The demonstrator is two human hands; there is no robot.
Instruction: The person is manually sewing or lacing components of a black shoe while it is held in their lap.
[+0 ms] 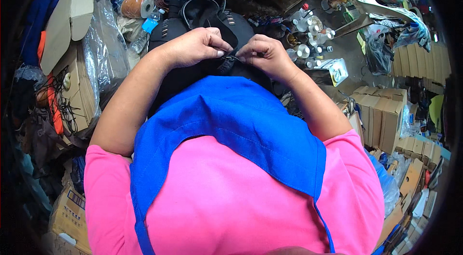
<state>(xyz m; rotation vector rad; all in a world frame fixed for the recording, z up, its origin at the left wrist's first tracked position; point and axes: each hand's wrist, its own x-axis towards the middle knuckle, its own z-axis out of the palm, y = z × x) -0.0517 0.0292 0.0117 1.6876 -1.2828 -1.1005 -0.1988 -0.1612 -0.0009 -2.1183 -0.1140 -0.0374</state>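
A black bag (161, 41) with a thin loop handle and pale stitched patches lies before me, just beyond my blue apron (231, 110). Over its near side, my left hand (205, 46) is closed in a pinch, thumb against fingers, on a small dark piece of the bag. Close beside it on the right, my right hand (265, 55) also pinches, thumb and forefinger together at the same dark piece. A short ribbed dark part (225, 66), perhaps a zip, shows below the fingertips. The fingers partly hide what they grip, so its exact kind is unclear.
Several bottles with white caps (316, 28) cluster at the right beyond my hand, near a small white box (338, 70). Leftward lie a wrapped orange-brown spool (137, 7), clear plastic sheeting (106, 38) and cardboard (72, 18). Stacked cardboard boxes (381, 115) stand at right.
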